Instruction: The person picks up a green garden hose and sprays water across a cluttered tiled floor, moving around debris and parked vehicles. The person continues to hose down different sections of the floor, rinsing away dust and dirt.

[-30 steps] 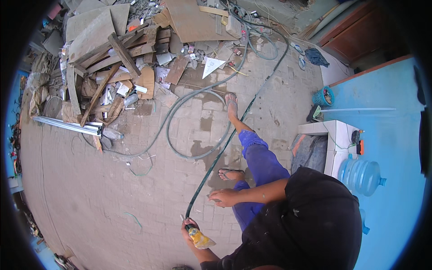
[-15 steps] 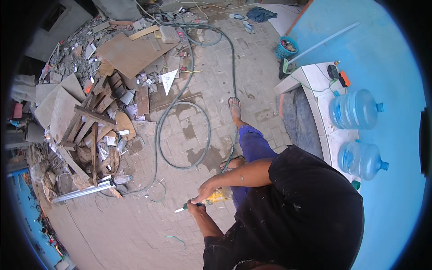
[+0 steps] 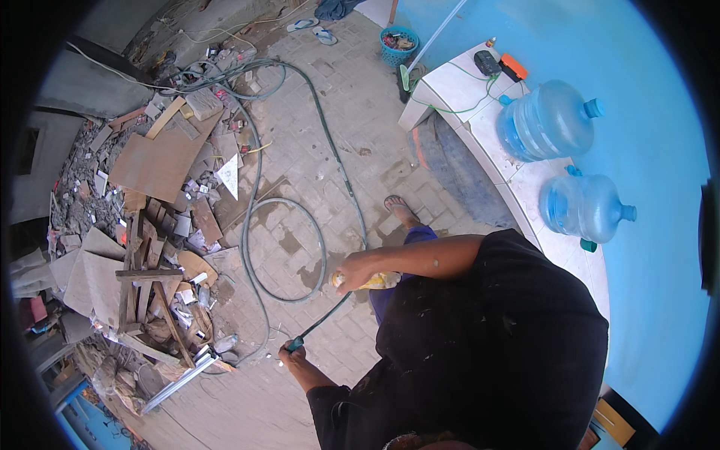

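Observation:
My left hand point(image 3: 295, 360) is closed around the dark green end of a garden hose point(image 3: 324, 317), low in the view. From there the hose runs up and right past my leg. Farther to the right, my right hand point(image 3: 355, 270) grips a yellow-and-clear plastic pack point(image 3: 381, 281), held roughly level above the paving. Its exact kind is hard to tell. The two hands are well apart. My sandaled foot point(image 3: 400, 206) stands on the paving beside the hose, which loops in a wide coil point(image 3: 324, 255) ahead of me.
Rubble, boards point(image 3: 166, 166) and broken timber point(image 3: 146, 275) are heaped on the left, with metal strips point(image 3: 180, 384) at the near end. A tiled ledge point(image 3: 487, 154) on the right carries large blue water jugs point(image 3: 555, 122) along the blue wall. A turquoise basket point(image 3: 397, 46) stands beyond.
My hands, together before, have separated. The left has moved left with the hose end; the right now holds the yellow-and-clear pack higher and more level. The whole view has shifted.

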{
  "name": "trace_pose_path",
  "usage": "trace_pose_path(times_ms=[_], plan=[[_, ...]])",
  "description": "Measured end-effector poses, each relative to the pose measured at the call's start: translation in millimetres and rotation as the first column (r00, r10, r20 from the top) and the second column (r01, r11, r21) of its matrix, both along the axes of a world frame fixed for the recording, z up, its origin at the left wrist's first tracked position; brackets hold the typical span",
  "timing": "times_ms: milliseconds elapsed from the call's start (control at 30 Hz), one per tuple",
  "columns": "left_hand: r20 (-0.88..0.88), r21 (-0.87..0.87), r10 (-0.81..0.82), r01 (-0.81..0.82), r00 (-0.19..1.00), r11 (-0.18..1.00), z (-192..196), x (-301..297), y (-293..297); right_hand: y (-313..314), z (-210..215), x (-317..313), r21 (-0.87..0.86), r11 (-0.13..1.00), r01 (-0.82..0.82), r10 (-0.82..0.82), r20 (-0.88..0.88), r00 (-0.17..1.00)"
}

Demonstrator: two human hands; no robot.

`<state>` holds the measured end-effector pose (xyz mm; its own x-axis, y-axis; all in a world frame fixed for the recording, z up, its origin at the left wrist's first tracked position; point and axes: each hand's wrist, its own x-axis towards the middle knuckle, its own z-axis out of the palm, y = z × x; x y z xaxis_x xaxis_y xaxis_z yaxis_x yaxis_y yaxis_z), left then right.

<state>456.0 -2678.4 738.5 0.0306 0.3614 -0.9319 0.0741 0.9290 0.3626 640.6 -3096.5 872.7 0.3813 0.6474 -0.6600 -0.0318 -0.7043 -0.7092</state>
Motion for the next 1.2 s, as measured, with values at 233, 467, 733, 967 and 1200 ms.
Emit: trace_pose_path(times_ms=[233, 467, 733, 967, 1200], plan=[[-0.189, 0.021, -0.246, 0.254, 0.951, 0.967, 17.9, -53.8, -58.8, -319.3, -152.7, 46.7, -0.345, 0.288, 0.894, -0.796, 0.433, 0.423], [-0.191, -0.005, -0.684, 0.697, 0.704, 0.718, 51.3, -38.1, -150.7, -497.2, -163.3, 103.0, -0.540, -0.055, 0.840, -0.729, 0.597, 0.336], [-0.144, -0.114, -0.200, 0.185, 0.969, 0.976, 104.7, 17.5, -224.8, -561.4, -192.6, 141.4, -0.408, -0.307, 0.860, -0.544, 0.817, 0.193], [-0.089, 0.037, -0.106, 0.110, 0.990, 0.993, 82.9, -0.1, -284.2, -416.8, -184.0, 135.6, 0.047, 0.503, 0.863, -0.648, 0.681, 0.341], [0.163, 0.135, 0.166, -0.189, 0.973, 0.973, 128.6, 36.0, -369.0, -63.3, -18.9, 51.1, 0.516, 0.856, 0.024, 0.077, -0.173, 0.982]])
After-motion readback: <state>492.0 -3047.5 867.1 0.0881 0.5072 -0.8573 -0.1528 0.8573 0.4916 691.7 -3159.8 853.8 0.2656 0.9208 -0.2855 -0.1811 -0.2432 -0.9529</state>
